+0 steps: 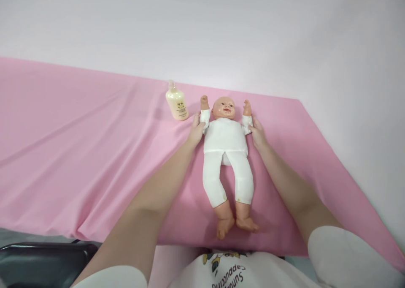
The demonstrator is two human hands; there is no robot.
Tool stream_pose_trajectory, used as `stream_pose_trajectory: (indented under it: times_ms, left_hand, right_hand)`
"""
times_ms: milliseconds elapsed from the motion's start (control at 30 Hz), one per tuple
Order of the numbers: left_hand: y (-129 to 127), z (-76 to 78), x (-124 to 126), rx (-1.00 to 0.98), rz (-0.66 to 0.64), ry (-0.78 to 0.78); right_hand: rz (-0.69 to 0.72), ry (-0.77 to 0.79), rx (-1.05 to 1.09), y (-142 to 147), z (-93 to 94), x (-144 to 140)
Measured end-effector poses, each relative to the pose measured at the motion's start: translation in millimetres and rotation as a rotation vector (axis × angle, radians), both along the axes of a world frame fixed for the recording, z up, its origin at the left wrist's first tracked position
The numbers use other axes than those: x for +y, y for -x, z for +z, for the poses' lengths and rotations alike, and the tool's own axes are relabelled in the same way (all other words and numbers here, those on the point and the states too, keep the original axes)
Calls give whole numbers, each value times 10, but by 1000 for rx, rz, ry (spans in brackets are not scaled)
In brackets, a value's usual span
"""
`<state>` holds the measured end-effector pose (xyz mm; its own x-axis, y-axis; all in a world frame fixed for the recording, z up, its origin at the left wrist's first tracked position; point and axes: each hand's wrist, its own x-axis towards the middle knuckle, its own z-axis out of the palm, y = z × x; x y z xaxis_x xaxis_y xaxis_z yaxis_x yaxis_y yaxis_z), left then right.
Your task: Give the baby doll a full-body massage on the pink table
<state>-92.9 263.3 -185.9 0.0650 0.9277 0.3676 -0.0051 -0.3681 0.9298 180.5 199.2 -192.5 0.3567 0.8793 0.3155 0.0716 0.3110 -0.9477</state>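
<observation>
Your left hand [196,129] is closed lightly on the doll's [226,146] sleeve at its upper arm, fingers wrapped on the white cloth; your right hand [257,132] grips the sleeve on the other side in the same way. The doll lies on its back on the pink sheet [79,153] that covers the bench, at the far middle of it, head toward the wall [202,26], bare feet toward you, both little fists raised.

Just left of the doll's head, close by your left hand, stands a cream lotion bottle [177,103] with a pump top, upright on the sheet. That is the likeliest trouble: if your left elbow or wrist swings outward while you work the sleeve, it could knock the bottle over, since the cloth under it is soft and creased.

You hold cloth only, not the arm beneath, so a firm pull may slide the sleeve off or drag the whole doll sideways and bunch the sheet. The sheet hangs loose over the near edge, and your forearms rest across it; leaning in could tug it toward you and shift everything on it. A dark chair [44,258] sits at the near left.
</observation>
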Motion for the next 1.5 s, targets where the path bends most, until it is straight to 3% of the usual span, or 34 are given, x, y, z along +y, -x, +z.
stream_pose_trajectory:
  times_ms: [167, 433, 533, 633, 800, 1000, 1300, 1400, 1500]
  left_hand:
    - [-3, 86, -50, -129, -89, 143]
    - [-29, 85, -80, -230, -206, 111]
    - [-29, 55, -70, -212, -188, 133]
    - [-14, 22, -64, -157, -90, 73]
    - [37, -23, -29, 2, 97, -61]
    - [43, -48, 35, 293, 123, -74]
    - [28, -20, 3, 445, 142, 24]
    - [42, -36, 3, 413, 124, 23]
    - [42, -51, 7, 261, 106, 39]
  right_hand:
    - [15, 36, 247, 10, -10, 8]
    - [108, 13, 165, 69, 25, -83]
    - [126, 37, 127, 75, 53, -98]
    - [96, 33, 59, 98, 59, -116]
    - [-68, -95, -182, 124, 34, -158]
    - [-234, -80, -436, 63, -33, -148]
    - [-232, 118, -417, 13, -85, -92]
    - [-214, 169, -368, 35, -65, -119]
    - [-199, 171, -255, 47, -49, -120]
